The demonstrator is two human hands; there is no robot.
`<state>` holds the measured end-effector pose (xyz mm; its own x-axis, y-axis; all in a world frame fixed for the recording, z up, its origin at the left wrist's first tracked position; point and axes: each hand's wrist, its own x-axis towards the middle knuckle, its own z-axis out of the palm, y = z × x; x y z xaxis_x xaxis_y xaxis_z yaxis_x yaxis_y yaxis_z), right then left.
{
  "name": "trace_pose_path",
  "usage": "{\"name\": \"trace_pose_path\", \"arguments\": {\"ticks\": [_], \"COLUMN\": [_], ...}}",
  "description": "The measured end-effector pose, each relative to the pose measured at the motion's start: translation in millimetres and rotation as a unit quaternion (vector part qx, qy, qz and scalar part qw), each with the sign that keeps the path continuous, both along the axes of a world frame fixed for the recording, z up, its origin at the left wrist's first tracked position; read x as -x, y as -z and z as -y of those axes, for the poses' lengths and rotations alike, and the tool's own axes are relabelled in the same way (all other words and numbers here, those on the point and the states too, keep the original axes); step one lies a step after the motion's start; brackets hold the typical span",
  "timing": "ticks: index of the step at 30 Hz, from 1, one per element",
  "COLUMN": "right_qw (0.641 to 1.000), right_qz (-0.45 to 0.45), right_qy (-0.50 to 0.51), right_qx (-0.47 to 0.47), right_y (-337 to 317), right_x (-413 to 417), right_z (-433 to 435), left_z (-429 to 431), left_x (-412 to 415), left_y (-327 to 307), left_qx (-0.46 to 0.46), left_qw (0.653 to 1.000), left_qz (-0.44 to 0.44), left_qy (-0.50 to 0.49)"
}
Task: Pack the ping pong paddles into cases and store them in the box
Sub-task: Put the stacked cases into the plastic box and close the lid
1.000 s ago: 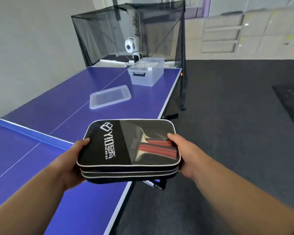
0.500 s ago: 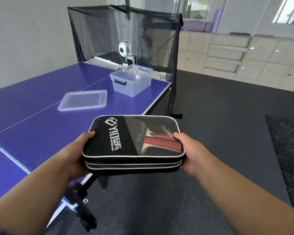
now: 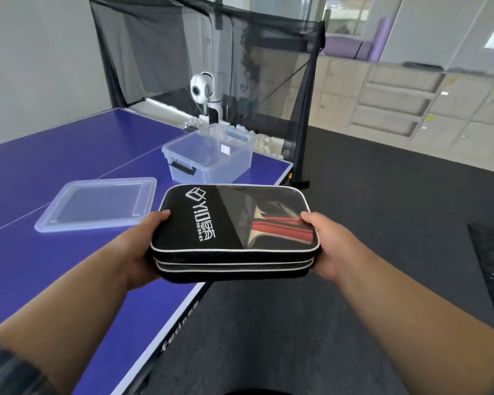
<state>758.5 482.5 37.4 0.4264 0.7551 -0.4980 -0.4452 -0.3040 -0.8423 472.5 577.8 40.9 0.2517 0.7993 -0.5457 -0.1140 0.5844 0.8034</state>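
Observation:
Two black paddle cases point(image 3: 226, 223) with white piping lie stacked flat, carried between both hands over the table's right edge. A red-handled paddle shows through the top case's clear window. My left hand point(image 3: 143, 249) grips the stack's left end, thumb on top. My right hand point(image 3: 328, 246) grips the right end the same way. Beyond the stack, the open clear plastic box point(image 3: 208, 158) with a dark latch stands near the table's far right corner. Its clear lid point(image 3: 97, 205) lies flat on the table to the left.
The blue ping pong table point(image 3: 54, 166) fills the left side. A black ball-catch net point(image 3: 211, 67) and a white ball machine point(image 3: 203, 92) stand at its far end, with white balls beside it. Dark carpet covers the floor on the right.
The view has moved forward along the table's right side. The box and lid now lie much closer, just beyond the stack. Both hands keep the same hold on the cases.

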Motion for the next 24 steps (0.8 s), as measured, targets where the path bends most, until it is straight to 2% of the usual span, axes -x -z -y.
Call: {"name": "trace_pose_path", "arguments": {"ticks": [5,10,18,24], "right_qw": [1.000,0.999,0.989,0.970], "right_qz": [-0.011,-0.025,-0.005,0.032], "right_qy": [0.018,-0.018,-0.147,-0.237], "right_qx": [-0.022,-0.021,-0.027,-0.031], "right_y": [2.7,11.8,-7.8,-17.1], "right_x": [-60.4,-123.6,-214.7,-239.6], "right_z": [-83.0,-177.9,-367.2,-505.0], "left_z": [-83.2,-155.3,-269.6,-343.7], "left_x": [-63.5,-121.7,-201.7,-234.6], "left_y": [-8.4,1.5,-1.2,1.7], "left_qx": [-0.002,0.001,-0.013,-0.018], "left_qw": [1.000,0.999,0.985,0.962], "left_qz": [-0.002,-0.019,-0.018,-0.016], "left_qy": [-0.004,-0.042,-0.173,-0.270]}}
